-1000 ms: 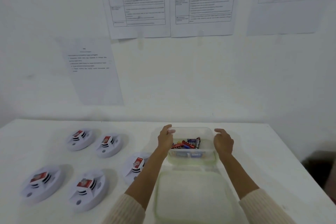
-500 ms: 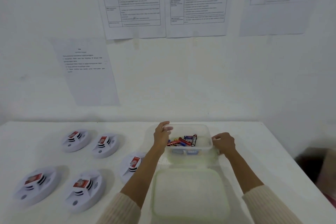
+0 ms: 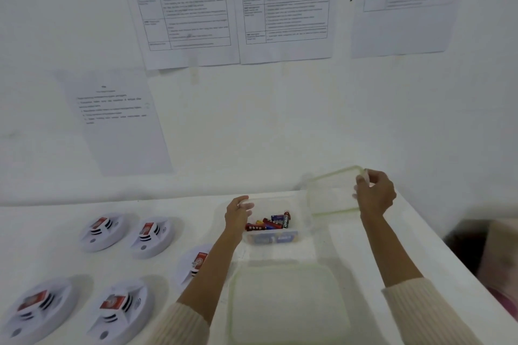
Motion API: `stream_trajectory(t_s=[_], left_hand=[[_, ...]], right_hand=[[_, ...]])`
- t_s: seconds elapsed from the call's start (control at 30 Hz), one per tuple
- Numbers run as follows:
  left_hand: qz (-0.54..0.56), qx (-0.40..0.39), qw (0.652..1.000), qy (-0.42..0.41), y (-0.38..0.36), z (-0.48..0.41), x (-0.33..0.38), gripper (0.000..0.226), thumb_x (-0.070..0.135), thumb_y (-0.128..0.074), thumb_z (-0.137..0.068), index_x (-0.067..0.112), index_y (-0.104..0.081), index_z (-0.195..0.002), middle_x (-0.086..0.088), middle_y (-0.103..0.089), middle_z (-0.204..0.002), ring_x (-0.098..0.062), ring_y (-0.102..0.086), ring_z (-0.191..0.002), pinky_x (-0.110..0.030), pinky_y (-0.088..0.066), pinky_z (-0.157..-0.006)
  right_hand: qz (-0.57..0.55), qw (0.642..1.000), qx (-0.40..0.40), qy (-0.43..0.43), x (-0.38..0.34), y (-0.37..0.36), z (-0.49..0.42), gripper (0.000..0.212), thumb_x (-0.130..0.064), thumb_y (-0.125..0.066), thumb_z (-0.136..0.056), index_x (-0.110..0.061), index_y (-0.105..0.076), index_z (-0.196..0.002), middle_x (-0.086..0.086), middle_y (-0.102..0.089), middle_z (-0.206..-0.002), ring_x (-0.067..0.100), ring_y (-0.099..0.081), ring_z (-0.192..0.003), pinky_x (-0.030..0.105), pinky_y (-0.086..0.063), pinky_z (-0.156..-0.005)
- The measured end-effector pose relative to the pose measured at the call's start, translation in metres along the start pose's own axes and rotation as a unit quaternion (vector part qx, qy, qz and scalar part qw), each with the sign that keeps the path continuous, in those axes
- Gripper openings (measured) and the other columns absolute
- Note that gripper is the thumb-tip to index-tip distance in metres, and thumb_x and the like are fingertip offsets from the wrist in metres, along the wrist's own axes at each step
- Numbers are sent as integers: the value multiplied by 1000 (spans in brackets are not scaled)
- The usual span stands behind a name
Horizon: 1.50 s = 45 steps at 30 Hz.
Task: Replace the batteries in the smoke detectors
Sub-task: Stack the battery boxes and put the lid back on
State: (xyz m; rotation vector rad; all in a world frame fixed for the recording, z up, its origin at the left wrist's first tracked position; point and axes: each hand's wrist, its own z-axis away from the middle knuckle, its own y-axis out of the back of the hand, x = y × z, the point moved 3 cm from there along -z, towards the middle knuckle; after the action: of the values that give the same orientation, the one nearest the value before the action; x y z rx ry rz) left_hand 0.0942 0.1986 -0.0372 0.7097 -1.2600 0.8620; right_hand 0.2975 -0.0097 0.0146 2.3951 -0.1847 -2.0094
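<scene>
Batteries (image 3: 269, 223) lie loose in the tub (image 3: 280, 239), near the detectors (image 3: 151, 235) to its left. My left hand (image 3: 236, 214) grips the tub's rim; my right hand (image 3: 374, 194) pinches the lid (image 3: 330, 199) aloft. Small, smooth, rigid cells will likely roll, so I'd pinch one mid-barrel.

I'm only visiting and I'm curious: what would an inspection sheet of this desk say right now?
Surface: white table, set against a wall.
Job's things: five smoke detectors lie at the left, each with something red on top; a clear container holds loose batteries.
Clutter: a flat green-edged piece lies nearest the person; lid or closed box, cannot tell.
Hands: left hand grips the container's left rim; right hand pinches a green-rimmed lid, held tilted and raised beside the container.
Cables: nothing seen.
Surroundings: white wall with printed sheets; text unreadable.
</scene>
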Motion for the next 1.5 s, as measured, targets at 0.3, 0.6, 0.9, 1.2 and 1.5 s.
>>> stream_trajectory(t_s=[0.3, 0.6, 0.9, 1.2, 1.5], left_hand=[[-227, 104, 956, -157, 1, 3, 38, 31, 8, -37, -97, 2, -59, -120, -15, -60, -120, -26, -55, -109, -26, -41, -89], [308, -173, 916, 190, 6, 16, 80, 64, 53, -52, -88, -7, -49, -111, -24, -62, -111, -35, -65, -89, -39, -57, -67], [132, -171, 968, 128, 26, 22, 50, 19, -2, -61, -85, 1, -54, -103, -13, -66, -93, -20, -66, -77, -24, -58, -61], [-61, 2, 994, 86, 43, 22, 24, 17, 13, -49, -95, 6, -53, -80, -5, -48, -69, -15, -49, -55, -14, -43, -38], [-4, 16, 995, 94, 42, 31, 32, 28, -11, -33, -84, 4, -45, -64, -7, -41, -61, -13, -45, -38, -17, -41, -39]], right_hand=[[-170, 977, -70, 107, -35, -12, 20, 18, 3, -61, -82, -14, -59, -89, 0, -63, -92, 0, -60, -69, 21, -53, -70], [-243, 870, -419, 91, -61, -36, 48, 53, 18, -53, -80, -29, -74, -67, -14, -72, -86, -5, -62, -93, 9, -48, -75], [-261, 885, -333, -195, -5, -35, 50, 14, -1, -48, -92, -6, -61, -94, 11, -58, -81, 22, -59, -78, 36, -55, -80], [-49, 940, -296, -160, 18, -24, 70, 39, -3, -73, -76, 2, -59, -113, 19, -60, -100, 25, -59, -82, 23, -55, -60], [-43, 939, -301, -162, -5, -13, 78, 37, 0, -68, -78, -4, -58, -114, 8, -57, -71, 15, -54, -62, 24, -54, -52]])
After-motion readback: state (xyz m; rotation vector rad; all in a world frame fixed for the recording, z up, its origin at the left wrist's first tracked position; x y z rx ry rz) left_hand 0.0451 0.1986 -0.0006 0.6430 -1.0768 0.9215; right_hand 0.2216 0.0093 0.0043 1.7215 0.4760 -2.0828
